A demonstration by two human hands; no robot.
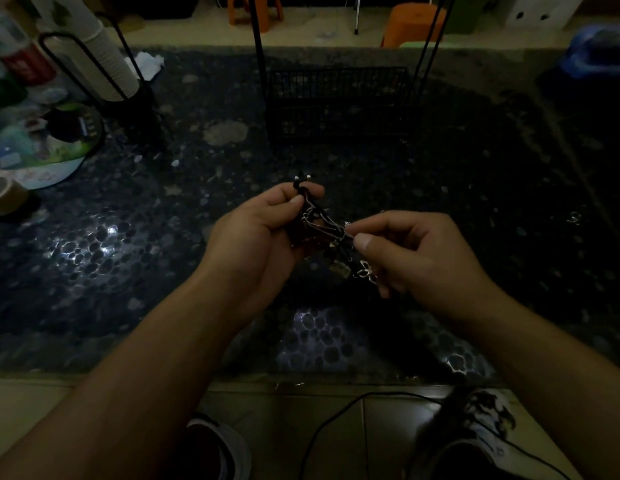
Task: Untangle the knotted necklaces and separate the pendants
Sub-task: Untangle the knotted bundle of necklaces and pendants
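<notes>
Two hands held one knotted bundle of black-cord and silver-chain necklaces (320, 230) | left hand (256, 233) gripped it, thumb pinching cords | right hand (416, 251) pinched a strand | before black wire basket (339, 105)

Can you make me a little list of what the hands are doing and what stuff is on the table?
left hand: holds the necklace tangle
right hand: fingers pinch a strand of the tangle
tangle: dark cords, silvery bits, held above the table
wire basket: behind the hands
tape roll: far left
light: dim
</notes>
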